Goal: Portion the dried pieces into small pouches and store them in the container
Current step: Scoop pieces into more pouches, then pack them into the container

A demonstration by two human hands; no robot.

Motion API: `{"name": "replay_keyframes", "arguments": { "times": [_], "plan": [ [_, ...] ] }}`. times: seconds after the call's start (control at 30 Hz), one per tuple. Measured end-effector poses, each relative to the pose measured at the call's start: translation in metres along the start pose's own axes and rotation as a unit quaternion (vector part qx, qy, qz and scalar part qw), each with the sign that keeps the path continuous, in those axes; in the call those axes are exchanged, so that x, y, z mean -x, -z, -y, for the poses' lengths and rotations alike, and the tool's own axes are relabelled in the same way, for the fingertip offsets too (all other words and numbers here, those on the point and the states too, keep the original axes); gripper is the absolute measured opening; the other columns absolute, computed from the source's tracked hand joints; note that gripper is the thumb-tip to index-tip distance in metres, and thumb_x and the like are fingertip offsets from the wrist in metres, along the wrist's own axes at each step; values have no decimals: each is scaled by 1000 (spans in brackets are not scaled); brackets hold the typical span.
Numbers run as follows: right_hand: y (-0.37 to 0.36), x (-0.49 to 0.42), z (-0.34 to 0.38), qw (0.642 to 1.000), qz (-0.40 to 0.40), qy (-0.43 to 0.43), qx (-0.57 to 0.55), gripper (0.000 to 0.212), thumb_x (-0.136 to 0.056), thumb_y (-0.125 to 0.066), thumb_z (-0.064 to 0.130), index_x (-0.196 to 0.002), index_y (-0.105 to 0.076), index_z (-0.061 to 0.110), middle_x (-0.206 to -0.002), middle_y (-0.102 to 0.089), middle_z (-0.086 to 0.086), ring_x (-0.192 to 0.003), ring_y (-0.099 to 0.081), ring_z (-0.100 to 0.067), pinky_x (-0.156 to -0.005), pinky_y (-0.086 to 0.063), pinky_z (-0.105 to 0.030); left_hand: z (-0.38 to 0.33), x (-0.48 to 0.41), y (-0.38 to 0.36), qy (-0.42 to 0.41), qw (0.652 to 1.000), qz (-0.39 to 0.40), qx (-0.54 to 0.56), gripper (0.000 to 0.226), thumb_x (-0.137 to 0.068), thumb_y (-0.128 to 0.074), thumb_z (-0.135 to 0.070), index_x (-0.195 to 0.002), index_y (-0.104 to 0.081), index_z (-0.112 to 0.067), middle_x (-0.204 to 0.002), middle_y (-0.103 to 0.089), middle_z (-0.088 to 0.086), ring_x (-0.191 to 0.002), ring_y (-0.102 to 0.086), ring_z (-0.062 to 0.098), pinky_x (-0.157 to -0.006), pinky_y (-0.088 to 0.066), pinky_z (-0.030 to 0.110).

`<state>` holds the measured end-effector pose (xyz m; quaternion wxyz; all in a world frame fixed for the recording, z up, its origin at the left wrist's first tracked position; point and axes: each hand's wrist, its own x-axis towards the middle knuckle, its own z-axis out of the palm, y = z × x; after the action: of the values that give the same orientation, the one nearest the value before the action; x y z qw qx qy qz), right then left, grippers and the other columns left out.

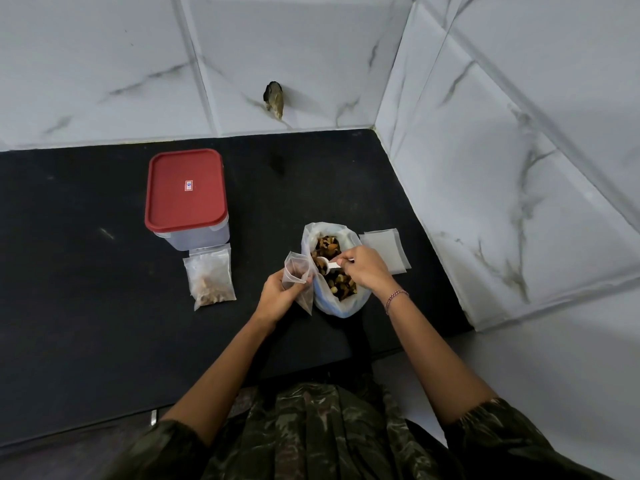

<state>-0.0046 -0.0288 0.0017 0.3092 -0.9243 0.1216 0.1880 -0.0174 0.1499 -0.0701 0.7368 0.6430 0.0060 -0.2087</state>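
The left hand is gripping an open zip pouch while the right hand is pinching a white scoop over the bag of dried pieces.

Left hand holds pouch; right hand holds scoop.

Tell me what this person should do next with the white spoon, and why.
Probably lift a spoonful and tip it into the small pouch. The right hand holds the spoon inside the open bag of dried pieces, the left hand holds the pouch up beside it, and that pouch looks emptier than the filled pouch lying by the container.
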Motion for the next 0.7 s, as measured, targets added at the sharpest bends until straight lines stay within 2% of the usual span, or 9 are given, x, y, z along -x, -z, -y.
{"name": "replay_keyframes", "arguments": {
  "times": [0.07, 0.13, 0.23, 0.37, 0.43, 0.53, 0.6, 0.7],
  "plan": [
    [1, 0, 0, 1000, 10, -11, -15, 26, -97, -48, 22, -117, -65, 18, -97, -67, -7, -92, -62, -20, -78, -48, -30, 0, 1, 0, 2, 1000, -2, -4, 15, -87, -66, -12, -101, -66, -15, -103, -71, 2, -99, -67, 12, -80, -53, 23],
    [0, 2, -2, 998, 13, -27, -53, 27, -97, -48, 21, -119, -64, 15, -98, -65, -4, -95, -59, -16, -79, -45, -26, 1, 1, 2, 1, 1000, -5, -19, 16, -86, -67, -13, -102, -66, -15, -104, -70, 3, -102, -66, 15, -84, -53, 26],
    [-4, 6, -7, 993, -5, -48, -109, 27, -97, -48, 17, -119, -63, 14, -81, -58, 5, -88, -55, -11, -80, -42, -24, 3, 1, 6, -11, 999, -11, -48, 22, -85, -69, -15, -107, -65, -12, -107, -70, 4, -104, -65, 17, -88, -53, 30],
    [-3, 9, -16, 983, -40, -73, -167, 30, -97, -49, 18, -124, -60, 11, -96, -61, -3, -104, -57, -17, -84, -41, -24, 5, 2, 13, -28, 995, -22, -95, 28, -83, -71, -14, -110, -63, -14, -109, -68, 3, -105, -65, 16, -91, -53, 34],
    [-1, 11, -19, 976, -47, -77, -198, 29, -97, -49, 16, -122, -61, 8, -96, -60, -4, -101, -56, -15, -83, -39, -23, 6, 2, 15, -42, 990, -31, -127, 31, -82, -73, -16, -111, -64, -16, -111, -66, 1, -107, -63, 15, -92, -52, 33],
    [2, 16, -21, 966, -53, -79, -239, 23, -97, -48, 14, -109, -67, 9, -104, -64, -8, -94, -53, -10, -83, -39, -23, 3, 2, 14, -93, 980, -49, -168, 33, -79, -76, -16, -109, -65, -19, -113, -63, -5, -108, -60, 9, -92, -49, 24],
    [4, 19, -21, 959, -58, -79, -266, 21, -97, -48, 13, -90, -67, 16, -108, -63, -3, -96, -51, -8, -82, -38, -22, -2, 4, 11, -124, 972, -60, -188, 31, -78, -77, -15, -103, -64, -29, -112, -60, -10, -108, -58, 5, -90, -47, 18],
    [6, 24, -17, 950, -71, -74, -295, 30, -97, -48, 12, -72, -59, 25, -113, -63, 0, -93, -47, -2, -82, -36, -21, -7, 4, 9, -147, 965, -69, -206, 31, -79, -77, -17, -96, -62, -37, -109, -60, -10, -106, -59, 7, -89, -48, 20]
  ]
}}
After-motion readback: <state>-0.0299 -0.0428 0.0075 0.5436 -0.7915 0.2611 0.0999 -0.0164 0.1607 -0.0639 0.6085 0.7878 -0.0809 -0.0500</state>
